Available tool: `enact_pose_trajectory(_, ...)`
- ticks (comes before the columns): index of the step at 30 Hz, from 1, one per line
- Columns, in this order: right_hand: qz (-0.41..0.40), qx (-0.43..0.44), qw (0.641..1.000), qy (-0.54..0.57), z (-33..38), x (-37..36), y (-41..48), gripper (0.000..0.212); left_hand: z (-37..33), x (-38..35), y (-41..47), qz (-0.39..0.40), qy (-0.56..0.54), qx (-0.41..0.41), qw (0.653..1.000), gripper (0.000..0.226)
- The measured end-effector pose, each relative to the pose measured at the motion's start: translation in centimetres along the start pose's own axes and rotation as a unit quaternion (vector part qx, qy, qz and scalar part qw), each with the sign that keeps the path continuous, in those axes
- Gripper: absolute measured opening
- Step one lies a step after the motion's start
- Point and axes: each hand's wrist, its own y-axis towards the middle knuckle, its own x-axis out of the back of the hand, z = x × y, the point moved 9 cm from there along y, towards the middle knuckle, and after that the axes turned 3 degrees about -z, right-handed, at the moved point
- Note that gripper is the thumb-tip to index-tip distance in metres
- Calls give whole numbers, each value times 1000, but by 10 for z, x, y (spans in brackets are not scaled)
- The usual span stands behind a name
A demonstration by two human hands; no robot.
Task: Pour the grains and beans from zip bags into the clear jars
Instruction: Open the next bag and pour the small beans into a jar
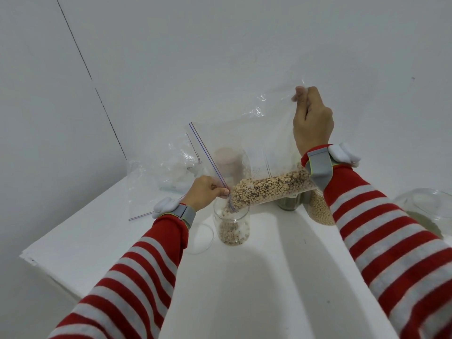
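Observation:
A clear zip bag (pixel 266 143) holding black-eyed beans (pixel 271 185) is tilted over a small clear jar (pixel 231 225) on the white table (pixel 244 277). My left hand (pixel 205 192) pinches the bag's zip edge at the jar's mouth. My right hand (pixel 311 118) pinches the bag's raised bottom corner high up. Beans lie along the bag's lower fold and run toward the jar, which is partly filled with beans.
Empty crumpled zip bags (pixel 166 172) lie at the back left. A pinkish jar (pixel 226 162) shows through the held bag. Behind my right forearm stand a dark-filled jar (pixel 289 203) and a jar of yellow beans (pixel 320 211). A clear lid (pixel 201 238) lies beside the jar; a glass bowl (pixel 425 206) sits far right.

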Motion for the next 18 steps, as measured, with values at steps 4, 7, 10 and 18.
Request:
enact_pose_trajectory(4,1,2,1000,-2,0,1,0,38,0,0,0,-4,6,1,1000,11)
enact_pose_trajectory(7,1,1,1000,0,0,1,-1,38,0,0,-2,-2,7,4,1000,10)
enact_pose_trajectory(10,0,-1,1000,0,1,1,-1,38,-2,1,-3,-1,5,5,1000,9)
enact_pose_trajectory(18,5,-4,1000,-3,-1,1,-2,38,0,0,-2,-1,10,3,1000,12)
